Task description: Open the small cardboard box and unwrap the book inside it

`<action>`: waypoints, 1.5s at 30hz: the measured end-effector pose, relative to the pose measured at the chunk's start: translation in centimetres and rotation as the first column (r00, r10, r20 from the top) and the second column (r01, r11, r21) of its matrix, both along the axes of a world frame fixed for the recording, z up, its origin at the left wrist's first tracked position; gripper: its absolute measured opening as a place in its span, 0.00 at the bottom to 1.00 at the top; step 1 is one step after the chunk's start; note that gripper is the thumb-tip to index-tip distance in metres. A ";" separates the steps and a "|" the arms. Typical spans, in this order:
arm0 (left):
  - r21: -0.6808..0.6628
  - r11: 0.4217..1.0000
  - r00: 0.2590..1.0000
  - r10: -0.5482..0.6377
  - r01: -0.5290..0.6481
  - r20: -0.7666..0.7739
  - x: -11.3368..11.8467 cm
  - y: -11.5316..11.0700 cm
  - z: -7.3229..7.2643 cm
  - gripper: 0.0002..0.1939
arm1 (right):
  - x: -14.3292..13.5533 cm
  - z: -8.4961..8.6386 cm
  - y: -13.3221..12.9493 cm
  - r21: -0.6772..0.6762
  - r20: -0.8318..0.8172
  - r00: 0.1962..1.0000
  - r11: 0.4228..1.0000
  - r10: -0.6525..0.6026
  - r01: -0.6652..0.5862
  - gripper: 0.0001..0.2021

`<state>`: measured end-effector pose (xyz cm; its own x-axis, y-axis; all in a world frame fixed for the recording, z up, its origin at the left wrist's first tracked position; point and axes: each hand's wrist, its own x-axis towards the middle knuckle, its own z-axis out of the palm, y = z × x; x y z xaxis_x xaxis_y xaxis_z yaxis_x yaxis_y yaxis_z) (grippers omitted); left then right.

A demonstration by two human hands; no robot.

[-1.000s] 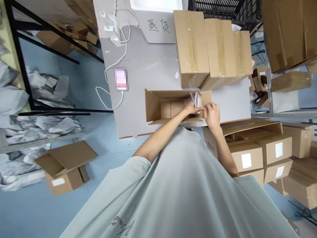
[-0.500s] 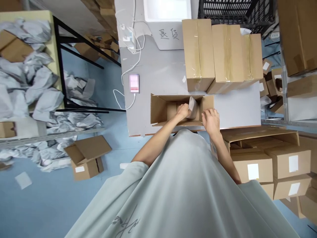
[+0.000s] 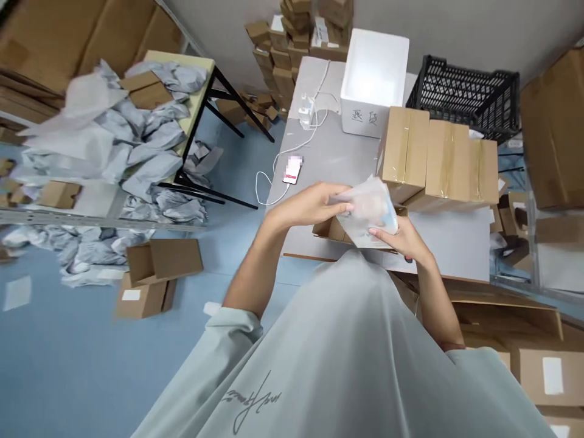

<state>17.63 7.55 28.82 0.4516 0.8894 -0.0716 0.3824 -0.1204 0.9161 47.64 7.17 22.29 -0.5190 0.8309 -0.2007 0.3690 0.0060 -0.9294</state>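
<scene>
A translucent white packet (image 3: 368, 210) is held up between my two hands, above the open cardboard box (image 3: 325, 229) at the table's front edge. My left hand (image 3: 326, 204) grips its left edge, thumb on the front and fingers behind. At the lower right corner, my right hand (image 3: 401, 238) pinches the packet with the thumb on top. Something pale with a blue part shows faintly through the wrapping. The packet hides most of the box, so its inside is largely out of sight.
Taped cartons (image 3: 404, 146) stand in a row on the right of the grey table (image 3: 460, 243). Behind are a white foam box (image 3: 374, 79) and a black crate (image 3: 465, 91). A phone (image 3: 292, 169) on a cable lies left. Grey bags (image 3: 150, 140) cover a side table.
The packet has come up out of the box, and my right hand has moved from the box's edge onto it. The camera view has shifted and tilted.
</scene>
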 end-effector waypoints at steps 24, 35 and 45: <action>-0.282 0.802 0.685 0.597 -0.527 0.418 4.8 -4.0 -7.2 0.40 | -3.4 0.3 -3.0 -0.127 -0.171 0.814 0.832 -0.555 0.540 0.27; -0.578 0.656 0.506 0.750 -0.486 0.425 3.9 -3.4 -11.1 0.38 | -2.9 -2.6 -2.8 -0.161 -0.210 0.794 0.821 -0.571 0.548 0.30; 0.362 0.640 0.706 0.704 -0.678 0.076 5.8 -5.5 -6.2 0.12 | -5.2 -4.4 -3.0 -0.158 -0.308 0.719 0.779 -0.623 0.607 0.25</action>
